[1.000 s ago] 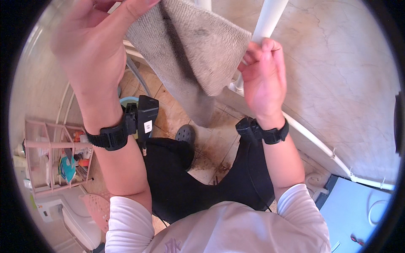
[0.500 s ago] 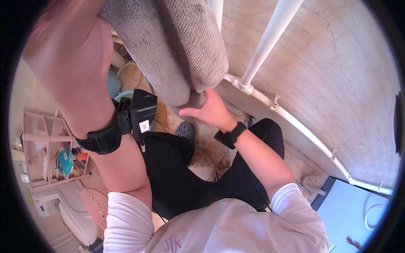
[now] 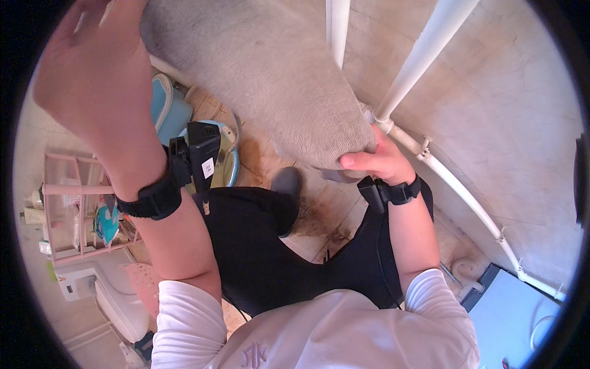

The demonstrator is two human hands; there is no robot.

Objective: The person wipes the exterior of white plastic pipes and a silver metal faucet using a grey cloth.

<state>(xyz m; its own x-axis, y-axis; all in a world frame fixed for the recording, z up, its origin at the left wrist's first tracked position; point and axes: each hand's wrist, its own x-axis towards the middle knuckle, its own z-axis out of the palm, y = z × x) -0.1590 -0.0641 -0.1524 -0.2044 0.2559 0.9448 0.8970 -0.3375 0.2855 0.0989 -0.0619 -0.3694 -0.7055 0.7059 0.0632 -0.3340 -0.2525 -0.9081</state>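
A thick grey towel [image 3: 258, 74] with a ribbed, fuzzy face stretches from the top left down to the centre right. Its lower corner is bunched in my right hand [image 3: 388, 161], the thumb lying across the front and the fingers hidden behind the cloth. My left hand [image 3: 92, 55] is raised high at the upper left, against the towel's upper left edge. It looks closed on the cloth there, though the top of the picture cuts off its fingertips. Both wrists wear black straps with small black boxes.
White pipes [image 3: 424, 58] run along the tiled wall on the right. Blue basins [image 3: 171, 111] stand on the stained floor past my left forearm. On the left are a pink rack [image 3: 74, 190] and a white toilet [image 3: 120, 301]. A pale blue box-like surface [image 3: 516, 320] lies lower right.
My right hand has closed from an open grasp onto the towel's lower end and moved right. The towel's lower end has swung right with it, spreading flatter. The left hand stays raised.
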